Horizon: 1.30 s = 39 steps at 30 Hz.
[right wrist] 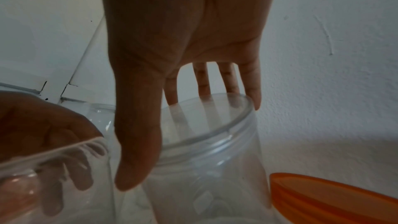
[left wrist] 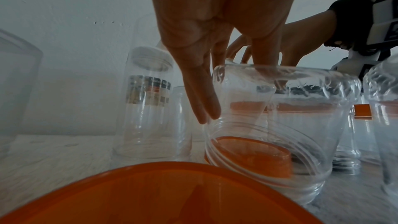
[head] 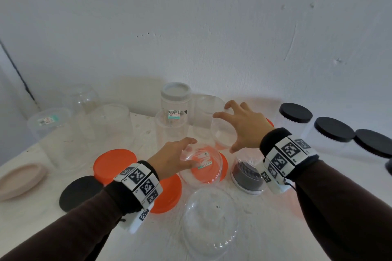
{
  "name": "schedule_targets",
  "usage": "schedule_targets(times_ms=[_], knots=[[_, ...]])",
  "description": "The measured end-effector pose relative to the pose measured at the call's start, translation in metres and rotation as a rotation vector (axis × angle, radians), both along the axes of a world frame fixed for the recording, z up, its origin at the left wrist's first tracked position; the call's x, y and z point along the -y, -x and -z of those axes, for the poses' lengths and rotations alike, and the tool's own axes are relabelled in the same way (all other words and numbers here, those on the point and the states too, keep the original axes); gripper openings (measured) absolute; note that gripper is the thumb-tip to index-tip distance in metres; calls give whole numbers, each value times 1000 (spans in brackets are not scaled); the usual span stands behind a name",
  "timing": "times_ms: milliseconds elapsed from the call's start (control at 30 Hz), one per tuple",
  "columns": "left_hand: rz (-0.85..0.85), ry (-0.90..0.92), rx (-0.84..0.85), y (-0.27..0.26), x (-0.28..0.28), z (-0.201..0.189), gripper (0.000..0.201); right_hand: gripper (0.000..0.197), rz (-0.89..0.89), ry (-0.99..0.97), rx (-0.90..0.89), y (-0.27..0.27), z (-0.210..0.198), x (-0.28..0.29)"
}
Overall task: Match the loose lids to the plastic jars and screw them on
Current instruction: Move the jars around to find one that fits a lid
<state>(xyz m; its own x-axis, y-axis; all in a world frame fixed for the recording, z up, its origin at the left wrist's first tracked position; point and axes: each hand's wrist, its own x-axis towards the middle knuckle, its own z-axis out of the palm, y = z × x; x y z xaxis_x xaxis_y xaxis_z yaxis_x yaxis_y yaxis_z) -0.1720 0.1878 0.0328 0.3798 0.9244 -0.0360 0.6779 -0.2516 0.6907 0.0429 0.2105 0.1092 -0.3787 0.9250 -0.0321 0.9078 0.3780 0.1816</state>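
My left hand [head: 189, 151] grips a clear jar [head: 210, 176] from above, thumb on one side and fingers on the other. In the left wrist view this jar [left wrist: 280, 125] is upside down and tilted, its threaded mouth over a small orange lid [left wrist: 254, 156]. My right hand [head: 224, 131] spans the open threaded mouth of a second clear jar [head: 222, 142] standing just behind. There the thumb [right wrist: 133, 168] lies down the near side and the fingertips [right wrist: 254, 98] reach the far rim of that jar [right wrist: 204, 168].
Two large orange lids [head: 114, 161] [head: 169, 195], a black lid [head: 78, 193] and a pink lid [head: 19, 180] lie at the left. Black-lidded jars [head: 294, 116] stand right. A tall capped jar [head: 176, 95], other clear jars and the wall are behind.
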Motion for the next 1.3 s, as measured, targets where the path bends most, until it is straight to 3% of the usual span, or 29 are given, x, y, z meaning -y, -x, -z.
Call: schedule_targets(times_ms=[233,667,900,1167,1300], knots=[[2,12,-3,2,0,1,64,98,66,111,-147,-1,6,-11],[-47,40,73,20,10,3,65,84,89,254,-204,5,5,-10],[-49,-27,69,28,14,0,51,82,88,309,-210,3,5,-1],[-43,-70,93,35,17,3,44,70,74,262,-147,1,7,10],[-67,-128,116,54,18,2,34,58,-64,149,-275,16,-1,24]])
